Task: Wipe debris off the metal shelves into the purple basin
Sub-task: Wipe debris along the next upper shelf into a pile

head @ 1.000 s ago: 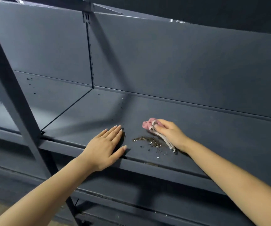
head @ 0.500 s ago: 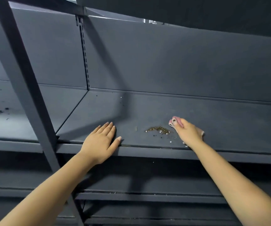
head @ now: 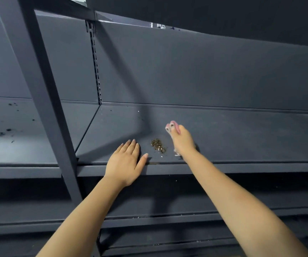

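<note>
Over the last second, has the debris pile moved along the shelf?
Yes. The pile is tighter and closer to the left hand, which rests at the shelf's front edge.

left hand (head: 125, 164) flat on shelf (head: 242, 141) edge, debris pile (head: 157, 145) between it and right hand (head: 182, 140) gripping pink cloth (head: 173, 126)

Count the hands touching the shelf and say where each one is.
2. The left hand rests flat at the shelf front edge, left of the debris pile; the right hand grips a pink cloth just right of it.
</note>
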### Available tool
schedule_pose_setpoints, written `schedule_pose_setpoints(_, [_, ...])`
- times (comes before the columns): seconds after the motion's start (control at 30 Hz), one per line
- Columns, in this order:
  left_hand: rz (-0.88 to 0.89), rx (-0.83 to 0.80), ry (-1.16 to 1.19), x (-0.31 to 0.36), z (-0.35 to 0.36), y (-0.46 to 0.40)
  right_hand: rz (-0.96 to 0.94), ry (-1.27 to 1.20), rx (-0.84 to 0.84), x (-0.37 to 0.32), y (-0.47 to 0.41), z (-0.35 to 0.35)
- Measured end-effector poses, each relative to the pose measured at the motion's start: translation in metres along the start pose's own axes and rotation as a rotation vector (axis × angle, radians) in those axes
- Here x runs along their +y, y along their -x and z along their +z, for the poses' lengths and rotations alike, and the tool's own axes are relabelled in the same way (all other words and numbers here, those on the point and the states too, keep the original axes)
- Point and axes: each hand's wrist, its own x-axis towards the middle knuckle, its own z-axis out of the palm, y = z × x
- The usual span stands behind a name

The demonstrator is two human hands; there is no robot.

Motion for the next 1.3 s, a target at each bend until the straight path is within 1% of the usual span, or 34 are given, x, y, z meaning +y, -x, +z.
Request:
schedule_pose_setpoints(0.07, [0.003,0.007,-0.015,0.000,0.001,0.000,0.011,0.081,0.053,0.018,0.000,-0.025])
schedule_pose_setpoints(0.17, [0.010,-0.006,-0.003,-0.001,0.002,-0.001,0.060,0.256,0.075,0.042,0.001,-0.045])
schedule_pose_setpoints(0.23, [0.014,0.002,-0.003,-0.001,0.003,-0.002,-0.006,0.463,0.100,0.048,0.001,-0.040])
schedule_pose_setpoints(0.3, [0.017,0.001,-0.009,-0.001,0.005,-0.002,-0.098,0.554,0.128,0.040,0.006,-0.027])
schedule_pose_setpoints(0.37, [0.014,0.010,-0.012,-0.001,0.006,-0.002,-0.145,0.514,0.101,0.023,0.012,-0.009])
schedule_pose_setpoints(0.5, [0.030,0.027,-0.008,0.002,0.002,0.002,-0.177,0.377,-0.030,-0.014,0.017,0.038])
schedule_pose_setpoints(0.57, [0.051,0.015,-0.031,0.001,0.000,0.005,-0.161,0.301,-0.094,-0.030,0.015,0.058])
schedule_pose_setpoints(0.7, [0.069,0.052,-0.085,-0.016,-0.003,0.010,-0.079,-0.009,-0.241,-0.046,-0.001,0.070])
schedule_pose_setpoints(0.77, [0.037,0.036,-0.091,-0.031,-0.002,0.009,-0.083,-0.124,-0.228,-0.042,-0.015,0.068])
schedule_pose_setpoints(0.8, [0.027,0.041,-0.095,-0.037,-0.002,0.008,-0.078,-0.133,-0.200,-0.040,-0.022,0.062])
schedule_pose_setpoints(0.87, [0.019,0.033,-0.105,-0.044,-0.002,0.007,-0.055,-0.067,-0.132,-0.033,-0.037,0.046])
schedule_pose_setpoints(0.93, [0.014,0.000,-0.105,-0.047,0.000,0.006,-0.037,0.105,-0.090,-0.020,-0.051,0.026])
schedule_pose_setpoints(1.03, [0.006,-0.006,-0.097,-0.047,0.002,0.006,-0.024,0.339,-0.132,-0.012,-0.064,0.016])
schedule_pose_setpoints(1.13, [-0.006,0.005,-0.093,-0.048,0.003,0.006,-0.101,0.336,-0.218,-0.021,-0.064,0.034])
schedule_pose_setpoints(1.23, [0.007,-0.005,-0.093,-0.048,0.001,0.005,-0.251,0.245,-0.321,-0.033,-0.049,0.057])
schedule_pose_setpoints(1.3, [0.017,-0.016,-0.107,-0.048,-0.001,0.005,-0.341,0.246,-0.385,-0.038,-0.041,0.069])
